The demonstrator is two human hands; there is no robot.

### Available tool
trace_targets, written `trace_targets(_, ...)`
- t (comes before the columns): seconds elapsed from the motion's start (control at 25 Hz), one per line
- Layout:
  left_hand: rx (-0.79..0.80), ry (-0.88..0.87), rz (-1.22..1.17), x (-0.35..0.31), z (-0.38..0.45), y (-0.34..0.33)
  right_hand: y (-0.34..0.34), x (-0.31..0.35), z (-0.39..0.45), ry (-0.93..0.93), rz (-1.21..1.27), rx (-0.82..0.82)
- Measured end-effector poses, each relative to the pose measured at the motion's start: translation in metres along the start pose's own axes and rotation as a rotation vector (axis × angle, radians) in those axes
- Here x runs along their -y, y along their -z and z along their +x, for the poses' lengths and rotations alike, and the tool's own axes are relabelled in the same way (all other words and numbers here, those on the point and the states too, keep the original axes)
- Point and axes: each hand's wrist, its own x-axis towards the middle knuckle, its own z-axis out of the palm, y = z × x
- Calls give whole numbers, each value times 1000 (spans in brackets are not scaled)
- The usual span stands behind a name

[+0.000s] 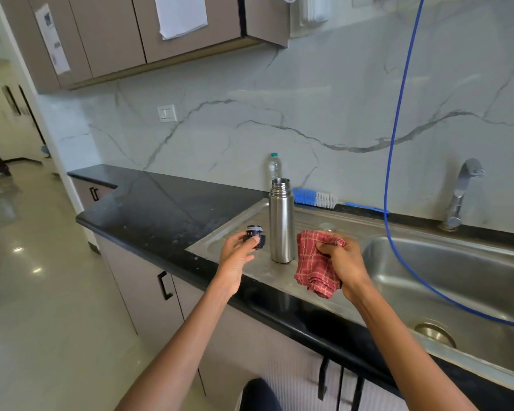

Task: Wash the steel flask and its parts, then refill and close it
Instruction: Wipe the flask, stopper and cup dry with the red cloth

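The steel flask (281, 221) stands upright and uncapped on the sink's drainboard (220, 247). My left hand (238, 252) pinches the flask's small dark stopper (255, 234) just left of the flask. To the flask's right, my right hand (343, 262) grips a red checked cloth (315, 268), which hangs bunched over the drainboard. Something pale and rounded (327, 226) shows behind the cloth; I cannot tell what it is.
A blue-and-white bottle brush (318, 199) lies along the back ledge. A clear plastic bottle (274, 167) stands behind the flask. The sink basin (445, 280) lies to the right with a tap (462, 191) and a blue hose (395, 137) hanging into it. Black countertop (155, 209) extends left.
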Motion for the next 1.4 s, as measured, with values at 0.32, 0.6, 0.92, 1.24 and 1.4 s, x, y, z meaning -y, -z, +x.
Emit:
trace_targets(0.32, 62, 73, 668, 15, 42, 20, -7, -5, 3, -49, -95, 13)
trace_targets(0.6, 97, 50, 845, 25, 67, 18, -9, -12, 12, -57, -96, -5)
trace_targets(0.92, 115, 35, 930, 30, 72, 22, -11, -20, 25, -91, -43, -21)
trace_targets(1.24, -113, -470, 402, 1, 9, -6, 27, -20, 29, -173, 402, -75)
trace_targets(1.4, 166, -372, 553, 2, 11, -54, 63, -8, 29, -112, 394, -194)
